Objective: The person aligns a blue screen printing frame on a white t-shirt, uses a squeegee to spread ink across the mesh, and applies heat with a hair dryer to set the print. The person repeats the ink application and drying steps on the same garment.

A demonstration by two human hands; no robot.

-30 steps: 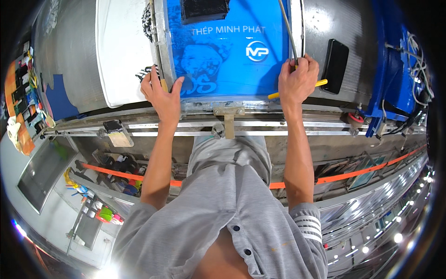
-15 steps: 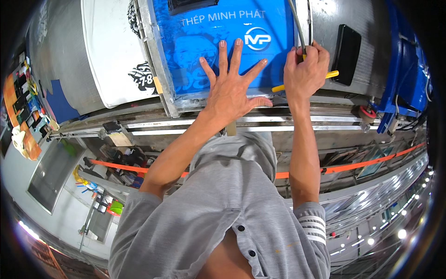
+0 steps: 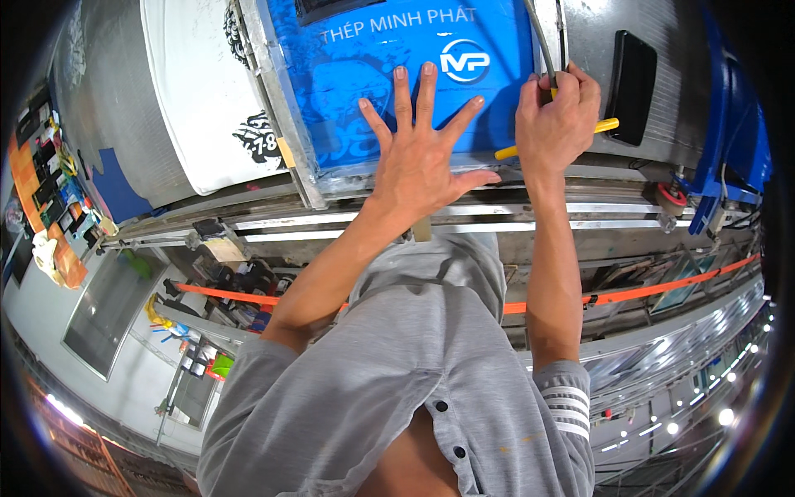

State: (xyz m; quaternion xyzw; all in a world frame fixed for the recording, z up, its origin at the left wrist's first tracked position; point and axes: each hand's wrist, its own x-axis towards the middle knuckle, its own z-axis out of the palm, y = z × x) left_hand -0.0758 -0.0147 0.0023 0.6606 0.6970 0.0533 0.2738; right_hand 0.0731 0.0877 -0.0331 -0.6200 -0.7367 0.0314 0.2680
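Clock read from the middle of my view, 12 straight ahead.

Hands, two, both mine.
- Left hand (image 3: 418,166): one, at 12 o'clock, grasping nothing. Four fingers fanned wide toward 12, thumb out toward 3, back of the hand up, laid over the lower part of the blue panel. Forearm slants in from 7.
- Right hand (image 3: 556,124): one, near 2 o'clock, fingers curled tight round a yellow T-shaped handle (image 3: 606,126). Back of the hand up, forearm almost straight from 5.

Under and about the hands:
- Bright blue rectangular panel (image 3: 397,50): one, at 12 o'clock, bearing one large line of white lettering and one round white emblem, just past my left fingertips toward 1.
- Silver metal frame bar (image 3: 280,99): one along the panel's 9 o'clock side.
- Slim grey rod (image 3: 541,33): one, running from the handle toward 12.
- Black rectangular block (image 3: 335,7): one, at the panel's far end, cut off by the view.

Farther out:
- White cloth with black printing (image 3: 203,91): one, at 10 o'clock.
- Flat black phone (image 3: 632,87): one, at 2, just beyond my right hand.
- Long orange strap (image 3: 629,290): one, crossing below the hands.
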